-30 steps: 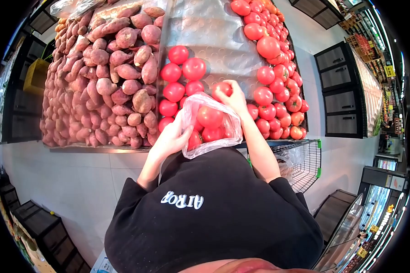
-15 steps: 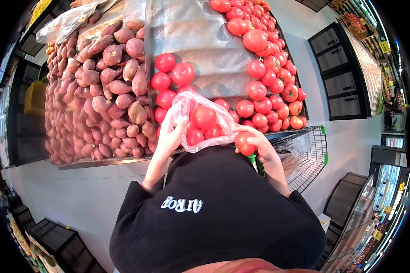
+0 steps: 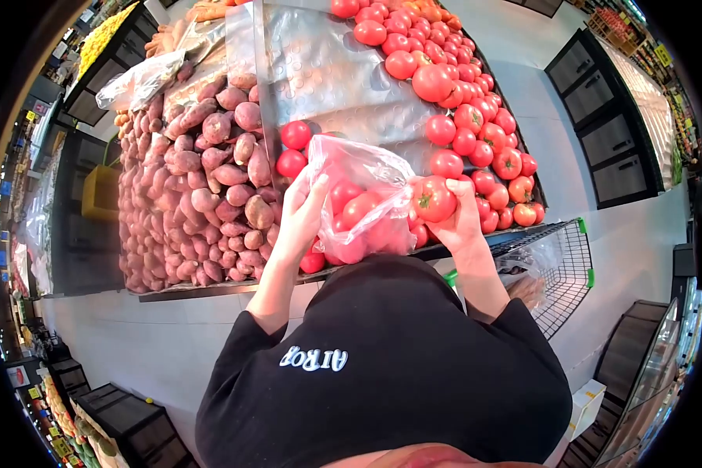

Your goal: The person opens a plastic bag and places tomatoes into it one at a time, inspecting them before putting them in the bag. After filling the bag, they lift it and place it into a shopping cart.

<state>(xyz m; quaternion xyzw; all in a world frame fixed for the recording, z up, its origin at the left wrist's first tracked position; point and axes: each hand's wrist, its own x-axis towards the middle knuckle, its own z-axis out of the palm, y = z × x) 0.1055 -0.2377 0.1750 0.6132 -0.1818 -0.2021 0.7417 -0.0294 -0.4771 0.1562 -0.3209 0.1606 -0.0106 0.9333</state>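
A clear plastic bag point(image 3: 366, 168) with several tomatoes point(image 3: 360, 209) inside hangs in front of my body. My left hand point(image 3: 304, 209) grips the bag's left edge, fingers closed on the film. At the bag's right side, my right hand point(image 3: 462, 218) is wrapped round a large red tomato point(image 3: 434, 199), whose stem side faces up. The bag's gathered edge lies right beside that tomato. Loose tomatoes point(image 3: 295, 135) sit on the display just beyond my left hand, and a larger heap of tomatoes point(image 3: 476, 117) fills the display's right side.
Sweet potatoes point(image 3: 187, 179) are piled left of a clear divider point(image 3: 267, 78). A plastic bag point(image 3: 140, 82) lies on top at the far left. A wire shopping cart point(image 3: 558, 273) with green corners stands at my right, against the display's edge.
The tomato in my right hand has come up and turned its stem side upward. The bag has been lifted and its mouth spread taller, while the camera view has shifted slightly.
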